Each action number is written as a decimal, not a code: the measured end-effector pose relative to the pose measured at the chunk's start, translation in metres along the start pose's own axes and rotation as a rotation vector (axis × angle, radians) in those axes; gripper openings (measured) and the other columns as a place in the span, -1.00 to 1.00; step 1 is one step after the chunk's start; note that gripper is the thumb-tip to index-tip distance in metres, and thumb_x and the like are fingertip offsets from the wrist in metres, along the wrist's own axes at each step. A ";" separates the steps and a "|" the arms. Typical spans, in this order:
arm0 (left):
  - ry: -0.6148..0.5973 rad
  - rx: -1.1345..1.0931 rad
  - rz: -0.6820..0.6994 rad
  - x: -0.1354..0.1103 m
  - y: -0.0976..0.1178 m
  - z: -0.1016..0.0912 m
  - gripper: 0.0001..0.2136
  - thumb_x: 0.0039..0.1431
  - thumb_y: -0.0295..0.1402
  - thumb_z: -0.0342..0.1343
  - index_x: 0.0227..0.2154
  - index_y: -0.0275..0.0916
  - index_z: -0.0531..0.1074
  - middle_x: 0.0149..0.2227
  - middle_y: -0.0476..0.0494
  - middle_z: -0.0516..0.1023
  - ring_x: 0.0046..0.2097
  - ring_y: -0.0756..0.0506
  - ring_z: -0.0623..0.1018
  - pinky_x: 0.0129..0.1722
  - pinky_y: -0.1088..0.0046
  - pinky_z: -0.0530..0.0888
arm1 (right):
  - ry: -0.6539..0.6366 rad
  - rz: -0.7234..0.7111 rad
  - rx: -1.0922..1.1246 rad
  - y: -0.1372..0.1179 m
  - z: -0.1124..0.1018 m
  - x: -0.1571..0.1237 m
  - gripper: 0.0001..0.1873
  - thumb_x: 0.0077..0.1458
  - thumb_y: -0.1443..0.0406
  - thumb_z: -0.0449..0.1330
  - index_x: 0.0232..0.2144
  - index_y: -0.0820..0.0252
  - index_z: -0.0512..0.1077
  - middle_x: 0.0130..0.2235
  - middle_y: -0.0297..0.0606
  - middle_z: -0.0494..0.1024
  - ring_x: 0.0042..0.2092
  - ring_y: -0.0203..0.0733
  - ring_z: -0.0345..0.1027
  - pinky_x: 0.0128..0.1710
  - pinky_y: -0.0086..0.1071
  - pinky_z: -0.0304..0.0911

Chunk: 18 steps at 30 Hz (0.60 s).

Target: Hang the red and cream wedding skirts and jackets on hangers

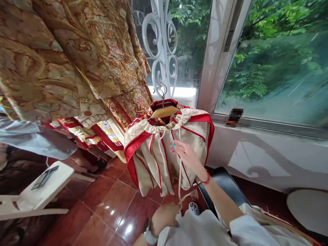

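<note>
A cream cape [160,157] with red piping and a gathered drawstring neck hangs on a hanger [165,112] before the window. Two pale cords dangle from its neckline. My right hand [188,155], a red string at its wrist, is in front of the cape with fingers stretched out to the left. It overlaps the right-hand cord [179,181]; whether it touches the cord is unclear. Low down, my left hand [165,218], wearing a watch, is closed where that cord's lower end runs to it. Its fingertips are partly hidden.
Gold embroidered garments [77,51] hang at the upper left. A white chair [43,184] with a phone on it stands at the left, near a person in light clothes. A black seat [222,186] is at the right, below the windowsill. White scrollwork [161,41] rises behind the hanger.
</note>
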<state>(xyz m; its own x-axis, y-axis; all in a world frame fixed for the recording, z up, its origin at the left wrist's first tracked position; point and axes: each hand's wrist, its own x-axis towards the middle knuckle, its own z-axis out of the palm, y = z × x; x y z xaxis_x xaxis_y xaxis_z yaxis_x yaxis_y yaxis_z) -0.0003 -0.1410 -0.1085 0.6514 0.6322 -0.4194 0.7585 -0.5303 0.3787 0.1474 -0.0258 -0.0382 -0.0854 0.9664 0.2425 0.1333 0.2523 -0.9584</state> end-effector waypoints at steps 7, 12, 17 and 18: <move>0.894 0.395 -0.242 0.027 -0.023 -0.192 -0.67 0.29 -0.40 -0.06 0.08 -0.26 0.34 0.08 -0.35 0.46 0.07 -0.28 0.44 0.06 0.11 0.29 | 0.318 0.007 -0.463 0.013 0.033 0.081 -0.81 0.18 0.27 0.14 -0.30 0.30 0.47 -0.28 -0.04 0.60 -0.26 -0.06 0.50 -0.20 -0.29 0.34; 0.808 0.532 -0.246 0.063 -0.044 -0.231 -0.80 0.32 -0.44 -0.10 -0.17 -0.30 0.43 -0.22 -0.30 0.58 -0.12 -0.24 0.51 -0.07 0.18 0.26 | 0.220 -0.035 -0.702 0.013 0.021 0.081 -0.73 0.28 0.37 -0.02 -0.19 0.28 0.48 -0.18 -0.01 0.59 -0.19 -0.04 0.50 -0.18 -0.30 0.31; 0.853 0.504 -0.185 0.058 -0.036 -0.212 -0.79 0.35 -0.41 -0.12 -0.23 -0.25 0.44 -0.25 -0.25 0.59 -0.14 -0.21 0.49 -0.13 0.21 0.23 | 0.019 0.047 -1.005 0.017 0.015 0.061 -0.67 0.22 0.51 -0.07 -0.19 0.30 0.48 -0.20 0.09 0.57 -0.24 0.00 0.51 -0.27 -0.28 0.31; 0.859 0.504 -0.169 0.055 -0.033 -0.206 -0.79 0.34 -0.42 -0.11 -0.25 -0.25 0.44 -0.26 -0.25 0.59 -0.13 -0.22 0.49 -0.13 0.20 0.22 | -0.039 0.067 -1.052 0.022 0.014 0.053 -0.68 0.20 0.53 -0.06 -0.21 0.31 0.48 -0.21 0.11 0.57 -0.23 0.02 0.52 -0.28 -0.28 0.31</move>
<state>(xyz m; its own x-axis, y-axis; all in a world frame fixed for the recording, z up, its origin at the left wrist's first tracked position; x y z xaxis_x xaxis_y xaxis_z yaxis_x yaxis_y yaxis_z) 0.0070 0.0274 0.0261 0.4528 0.8083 0.3764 0.8878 -0.4477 -0.1066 0.1316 0.0302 -0.0488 -0.0756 0.9824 0.1707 0.9268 0.1324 -0.3514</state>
